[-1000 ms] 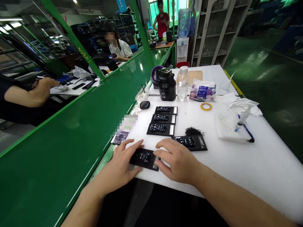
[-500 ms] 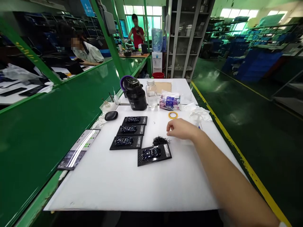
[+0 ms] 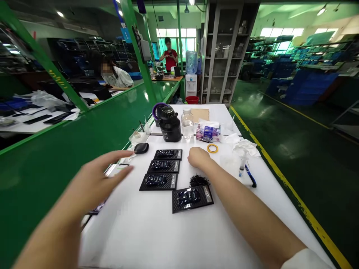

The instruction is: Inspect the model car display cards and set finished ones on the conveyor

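My left hand [image 3: 97,179] is raised at the left, thumb and fingers apart and nothing between them. Its fingertips are near a black oval case [image 3: 141,148]. My right hand [image 3: 198,157] is down on the white table with curled fingers; its fingertips are hidden, so what they pinch cannot be seen. Just in front of it lies a pile of small black strips [image 3: 199,181]. A dark model car on a carbon-patterned plate [image 3: 192,198] sits angled below the pile. Three similar plates with cars [image 3: 168,154] [image 3: 163,166] [image 3: 158,181] form a column to the left.
An orange tape roll [image 3: 212,148], a syringe [image 3: 242,166] and a blue-black tool [image 3: 250,176] lie to the right. Behind stand a black jug [image 3: 170,129], a clear bottle [image 3: 187,125] and a tissue pack [image 3: 208,132]. Co-workers [image 3: 122,77] [image 3: 170,59] are beyond the green partition.
My left hand has come into view at the left. My right hand has moved left and its fingers have curled down onto the table. The camera view has tilted up.
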Action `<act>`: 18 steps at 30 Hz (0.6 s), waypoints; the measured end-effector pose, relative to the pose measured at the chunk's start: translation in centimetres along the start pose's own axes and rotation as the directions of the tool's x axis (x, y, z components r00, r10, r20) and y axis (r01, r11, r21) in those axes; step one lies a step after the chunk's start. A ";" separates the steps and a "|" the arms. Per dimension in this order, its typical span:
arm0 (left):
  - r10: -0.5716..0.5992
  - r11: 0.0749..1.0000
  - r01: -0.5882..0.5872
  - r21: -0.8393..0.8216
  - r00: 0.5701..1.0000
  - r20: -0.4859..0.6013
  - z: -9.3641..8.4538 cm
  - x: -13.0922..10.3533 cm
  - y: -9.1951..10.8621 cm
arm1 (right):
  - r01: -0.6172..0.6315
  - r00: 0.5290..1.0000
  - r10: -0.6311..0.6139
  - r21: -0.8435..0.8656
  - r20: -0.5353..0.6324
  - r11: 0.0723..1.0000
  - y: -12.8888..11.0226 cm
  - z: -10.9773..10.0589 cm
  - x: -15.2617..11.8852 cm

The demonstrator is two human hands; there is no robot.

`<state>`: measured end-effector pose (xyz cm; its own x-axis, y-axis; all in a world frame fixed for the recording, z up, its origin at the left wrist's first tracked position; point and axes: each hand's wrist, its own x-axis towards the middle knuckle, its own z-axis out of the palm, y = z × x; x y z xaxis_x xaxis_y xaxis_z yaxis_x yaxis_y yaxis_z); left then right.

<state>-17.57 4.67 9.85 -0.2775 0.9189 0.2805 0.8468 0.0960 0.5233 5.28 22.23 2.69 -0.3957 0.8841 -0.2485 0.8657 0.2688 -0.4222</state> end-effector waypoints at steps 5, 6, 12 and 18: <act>0.180 0.969 -0.152 -0.197 0.975 0.132 8.5 2.2 6.3 | 0.155 0.977 -0.114 0.228 -0.180 0.961 1.5 -0.3 -4.6; 0.203 0.957 -0.173 -0.232 0.973 0.112 9.9 2.1 6.8 | 0.194 0.968 -0.134 0.295 -0.213 0.936 2.0 -0.4 -5.8; 0.388 0.853 -0.386 -0.352 0.919 -0.068 13.0 0.4 5.4 | 0.321 0.947 -0.228 0.667 -0.226 0.673 2.9 0.4 -9.4; 0.552 0.763 -0.542 -0.352 0.830 -0.083 11.3 0.7 5.0 | 0.300 0.954 -0.156 0.824 -0.256 0.480 2.1 1.0 -9.7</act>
<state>-8.43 10.09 3.58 0.1991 0.7837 0.5884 0.6363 -0.5601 0.5306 10.60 13.84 3.37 -0.4338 0.8995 0.0519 0.0447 0.0789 -0.9959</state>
